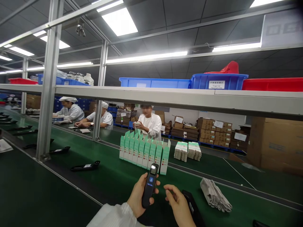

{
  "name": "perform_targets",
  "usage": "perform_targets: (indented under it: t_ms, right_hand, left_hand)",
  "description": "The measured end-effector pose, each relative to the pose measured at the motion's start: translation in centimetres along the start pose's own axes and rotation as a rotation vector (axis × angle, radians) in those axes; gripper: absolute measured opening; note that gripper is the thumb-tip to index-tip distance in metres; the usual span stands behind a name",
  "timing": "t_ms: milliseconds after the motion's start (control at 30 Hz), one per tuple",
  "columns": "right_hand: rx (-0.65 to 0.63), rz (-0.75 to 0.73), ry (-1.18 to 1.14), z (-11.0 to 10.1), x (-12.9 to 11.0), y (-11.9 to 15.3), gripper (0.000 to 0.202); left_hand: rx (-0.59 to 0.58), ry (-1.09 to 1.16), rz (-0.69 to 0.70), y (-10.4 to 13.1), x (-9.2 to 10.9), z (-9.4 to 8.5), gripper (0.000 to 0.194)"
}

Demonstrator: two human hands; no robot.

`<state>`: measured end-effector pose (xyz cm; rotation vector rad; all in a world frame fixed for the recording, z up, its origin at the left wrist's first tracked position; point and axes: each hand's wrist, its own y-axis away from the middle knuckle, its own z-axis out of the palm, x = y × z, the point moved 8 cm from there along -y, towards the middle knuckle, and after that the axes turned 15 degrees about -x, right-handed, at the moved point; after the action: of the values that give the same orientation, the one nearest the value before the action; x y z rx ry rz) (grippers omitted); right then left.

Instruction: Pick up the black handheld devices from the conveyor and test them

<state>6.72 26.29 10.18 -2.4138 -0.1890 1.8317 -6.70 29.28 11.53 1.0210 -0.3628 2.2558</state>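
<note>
Upright in my left hand (137, 196) is a black handheld thermometer (149, 186), its small screen lit and blue markings glowing below it. The fingers wrap round its body. Close by on the right, my right hand (177, 203) has loosely bent fingers slightly apart, with nothing visible in them and not touching the thermometer. Just beyond the thermometer stands a row of green-and-white boxes (140, 151) with their top flaps up. A dark object (193, 205), partly hidden by my right hand, lies on the green surface. Right of it rests a bundle of folded whitish sheets (215, 195).
More black devices (85, 166) lie spaced along the green belt (111, 179) to the left. Two stacks of flat cartons (181, 151) sit beyond the boxes. A metal post (48, 82) and overhead shelf (151, 96) with bins cross the view. Co-workers (151, 124) are opposite.
</note>
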Motion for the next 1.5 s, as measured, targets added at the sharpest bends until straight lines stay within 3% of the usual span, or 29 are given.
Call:
perform_targets:
  t_ms: [133,200,333,433,667,767,867,1000,1133,1233,1500]
  right_hand:
    - [0.008,-0.056,-0.06,0.0,-0.4,-0.1,0.04]
    - [0.02,-0.067,-0.083,-0.1,-0.6,-0.1,0.044]
    - [0.025,-0.003,-0.198,-0.5,-0.5,0.1,0.057]
    - [0.015,0.052,-0.388,-0.3,-0.7,0.5,0.063]
    - [-0.078,0.019,-0.654,1.0,-2.2,0.8,0.053]
    - [-0.053,0.023,-0.651,0.9,-1.4,0.8,0.05]
    - [-0.052,0.017,-0.629,0.9,-1.0,0.8,0.046]
    - [-0.059,0.037,-0.612,1.1,-0.7,0.9,0.042]
    - [-0.079,0.074,-0.62,1.4,0.0,0.7,0.045]
    - [-0.098,0.056,-0.627,1.6,0.1,0.6,0.045]
    - [-0.105,0.09,-0.682,1.8,0.1,0.8,0.051]
  left_hand:
    - [-0.044,0.016,-0.01,0.0,-1.1,1.6,0.037]
    - [-0.015,-0.097,0.02,-0.2,-1.2,1.6,0.037]
    - [0.114,-0.7,0.233,0.4,0.8,1.8,0.033]
    - [0.092,-0.981,0.361,1.2,1.5,3.4,0.04]
    - [0.015,-1.024,0.3,1.3,0.1,4.8,0.045]
    - [0.029,-0.895,0.28,0.4,0.0,3.5,0.043]
    - [0.134,-0.766,0.229,-0.4,0.3,0.2,0.052]
    - [0.257,-0.827,0.204,-0.9,2.0,-3.9,0.053]
    - [0.309,-0.893,0.18,-1.0,3.0,-6.1,0.048]
    - [0.298,-0.958,0.159,-1.1,2.9,-5.9,0.045]
    - [0.176,-1.292,0.179,-0.8,2.7,-2.4,0.034]
